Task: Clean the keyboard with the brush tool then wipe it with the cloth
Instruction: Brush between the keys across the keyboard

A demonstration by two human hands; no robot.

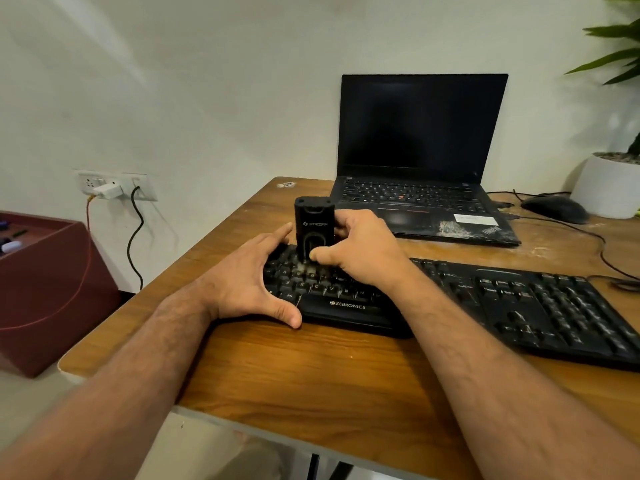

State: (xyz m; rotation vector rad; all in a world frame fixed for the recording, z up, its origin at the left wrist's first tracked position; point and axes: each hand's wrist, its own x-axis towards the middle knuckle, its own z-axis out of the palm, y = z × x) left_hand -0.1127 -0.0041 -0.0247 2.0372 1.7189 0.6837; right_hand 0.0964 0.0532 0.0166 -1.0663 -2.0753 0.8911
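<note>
Keyboard [485,299] lies black and slightly askew across the wooden tabletop [311,368], and the brush tool [313,225] stands upright on its left key rows, bristle end down among the letters. Your right hand [360,249] grasps the tool's dark body, thumb on the near face and fingers curled round the far side. Your left hand [249,275] lies released and spread over the keyboard's left end, thumb at the front edge, fingers stretched toward the tool; whether a fingertip touches it is hard to make out. Pale specks, perhaps dust, sit at the bristles.

Behind the tool an opened laptop [422,161] with a dark screen stands close, its front edge just beyond your right hand. To its right a black mouse [556,207] rests near a white plant pot [607,187], and a cable [602,251] runs from there toward the keyboard's far end. Off the tabletop's left side a maroon box [52,289] stands below a wall socket [114,187] with a white plug and a dangling black cord.
</note>
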